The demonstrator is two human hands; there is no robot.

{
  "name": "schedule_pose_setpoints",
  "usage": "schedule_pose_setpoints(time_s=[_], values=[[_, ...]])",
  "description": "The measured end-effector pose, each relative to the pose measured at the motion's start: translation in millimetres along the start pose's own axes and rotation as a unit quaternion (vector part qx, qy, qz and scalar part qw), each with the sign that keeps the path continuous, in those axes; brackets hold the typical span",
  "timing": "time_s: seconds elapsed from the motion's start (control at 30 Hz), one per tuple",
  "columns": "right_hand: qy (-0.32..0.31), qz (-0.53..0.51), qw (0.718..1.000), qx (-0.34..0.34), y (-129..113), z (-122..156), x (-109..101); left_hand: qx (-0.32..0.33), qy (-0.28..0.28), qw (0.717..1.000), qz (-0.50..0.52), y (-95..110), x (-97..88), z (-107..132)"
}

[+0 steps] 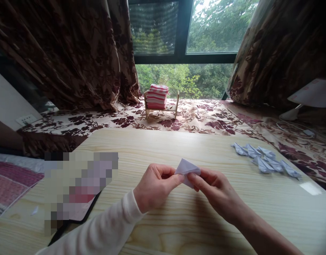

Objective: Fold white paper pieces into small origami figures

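Observation:
A small folded piece of pale lilac paper (pixel 186 169) is held just above the light wooden table (pixel 163 148), near its middle. My left hand (pixel 155 186), in a white sleeve, pinches the paper's left edge between thumb and fingers. My right hand (pixel 216 193) pinches its right side, fingers closed on it. Several finished folded paper pieces (pixel 266 160) of the same pale colour lie in a loose row on the table to the right, beyond my right hand.
A blurred-out flat object (pixel 78 187) lies on the table at the left. Behind the table, a flowered cloth covers a ledge with a small wooden rack of pink striped cloths (pixel 157 99). Dark curtains (pixel 72 53) frame a window. A white lamp (pixel 309 97) stands far right.

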State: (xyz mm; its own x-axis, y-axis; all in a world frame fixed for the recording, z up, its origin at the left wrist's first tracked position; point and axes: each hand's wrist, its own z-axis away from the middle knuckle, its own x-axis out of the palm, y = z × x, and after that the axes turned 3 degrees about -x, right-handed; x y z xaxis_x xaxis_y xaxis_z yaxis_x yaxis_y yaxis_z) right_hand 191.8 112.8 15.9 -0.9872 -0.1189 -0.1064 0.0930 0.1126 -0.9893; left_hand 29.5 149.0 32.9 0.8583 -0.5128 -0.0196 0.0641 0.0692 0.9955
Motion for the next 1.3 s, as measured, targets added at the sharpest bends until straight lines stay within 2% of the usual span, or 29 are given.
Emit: schedule_pose_setpoints(time_s=[0.17,0.33,0.5,0.7,0.83,0.93,1.1,1.3], values=[[0.020,0.030,0.998,0.046,2.7,-3.6,-2.3,-0.048,0.047,0.998,-0.016,-1.0,-2.9,-2.9],[0.041,-0.006,0.996,0.083,4.5,-4.9,-10.3,-0.046,0.108,0.993,-0.011,-2.9,-8.8,-5.7],[-0.008,0.060,0.996,0.059,-0.2,-1.8,-4.4,-0.041,0.096,0.995,-0.003,-2.5,-6.3,-4.8],[0.019,0.075,0.997,0.013,0.0,0.5,0.8,-0.033,0.090,0.995,0.003,-2.3,-2.2,-4.3],[0.007,0.092,0.995,0.022,-0.9,-1.6,-4.9,-0.040,0.102,0.994,-0.013,-3.4,-3.0,-5.7],[0.020,0.107,0.994,0.012,-3.8,-4.0,-10.2,-0.043,0.082,0.995,-0.037,-5.5,-2.2,-5.2],[0.040,0.062,0.997,0.002,-2.3,-5.6,-8.6,-0.036,0.020,0.997,-0.061,-9.2,1.3,-2.5],[0.049,0.006,0.999,0.016,1.1,-4.3,-3.6,-0.025,0.035,0.999,-0.023,-7.8,0.0,-3.8]])
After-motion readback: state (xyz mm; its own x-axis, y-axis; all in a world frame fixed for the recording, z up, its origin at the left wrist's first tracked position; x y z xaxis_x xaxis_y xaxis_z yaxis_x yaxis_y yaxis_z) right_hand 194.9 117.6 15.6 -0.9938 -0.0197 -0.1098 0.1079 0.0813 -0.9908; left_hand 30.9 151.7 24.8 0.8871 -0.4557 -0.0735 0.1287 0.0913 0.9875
